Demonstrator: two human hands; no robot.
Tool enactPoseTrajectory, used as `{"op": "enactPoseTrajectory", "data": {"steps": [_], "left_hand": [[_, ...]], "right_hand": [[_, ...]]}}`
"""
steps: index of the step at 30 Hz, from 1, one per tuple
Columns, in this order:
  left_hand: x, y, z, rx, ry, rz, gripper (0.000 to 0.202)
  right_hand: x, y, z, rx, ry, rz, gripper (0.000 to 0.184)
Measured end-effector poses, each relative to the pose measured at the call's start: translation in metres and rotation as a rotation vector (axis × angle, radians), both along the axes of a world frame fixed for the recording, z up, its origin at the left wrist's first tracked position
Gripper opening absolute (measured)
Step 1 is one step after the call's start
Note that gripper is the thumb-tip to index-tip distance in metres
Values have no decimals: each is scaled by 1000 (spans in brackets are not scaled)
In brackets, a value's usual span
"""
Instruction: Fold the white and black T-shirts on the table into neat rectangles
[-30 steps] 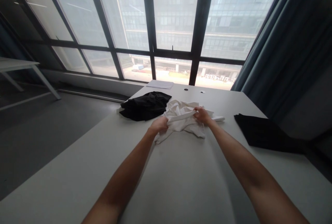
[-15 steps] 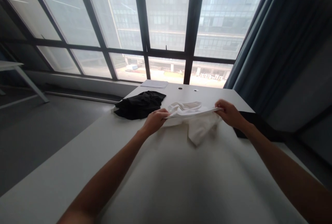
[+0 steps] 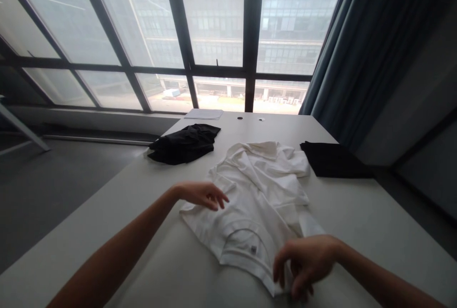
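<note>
A white T-shirt (image 3: 257,189) lies spread and wrinkled on the pale table, its neckline and small dark label toward me and its far end bunched up. My left hand (image 3: 204,194) hovers above the shirt's left shoulder, fingers loosely apart and holding nothing. Over the near right shoulder is my right hand (image 3: 307,260), its fingers curved downward and apart, with no cloth visibly pinched. Whether its fingertips touch the fabric I cannot tell.
A crumpled black garment (image 3: 185,144) rests at the table's left edge. Folded black cloth (image 3: 333,159) lies at the right edge. Papers (image 3: 204,114) sit at the far end of the white table (image 3: 143,232). Windows and a blue curtain (image 3: 342,41) stand beyond.
Both hands have let go of the white T-shirt they held stretched between them. It now lies flat on the table, and the hands have come nearer to me.
</note>
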State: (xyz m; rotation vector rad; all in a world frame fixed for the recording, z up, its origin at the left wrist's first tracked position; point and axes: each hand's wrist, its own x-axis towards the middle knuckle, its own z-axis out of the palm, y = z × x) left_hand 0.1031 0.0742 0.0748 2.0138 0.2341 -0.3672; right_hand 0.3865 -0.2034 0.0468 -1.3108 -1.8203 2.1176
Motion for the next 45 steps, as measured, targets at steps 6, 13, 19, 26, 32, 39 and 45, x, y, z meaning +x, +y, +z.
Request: {"op": "enactPoseTrajectory", "data": {"steps": [6,13,19,26,32,39,45], "left_hand": [[67,23,-39,628,-470,339,35],[83,30,-86,894,-243,274,57],[58,17,-94,983,-101,398,58],[9,-29,-99,1026,23,542,57],[15,-24,-55,1025,-114,523,36],[112,38,-45,871,-335,315,34],[130,105,-69,971,-313,317,43]], "right_hand": [[35,56,-19,915,-375,-963,27],[66,78,-83,1010,-997,-943,52],[92,90,-83,933,-1092,-753,54],[97,88,-84,939,-1078,-678,54],[91,76,-73,986,-1016,-758,44],[88,147,-50,1008,-997,-894,41],[80,171,-83,951,-1116,-913,52]]}}
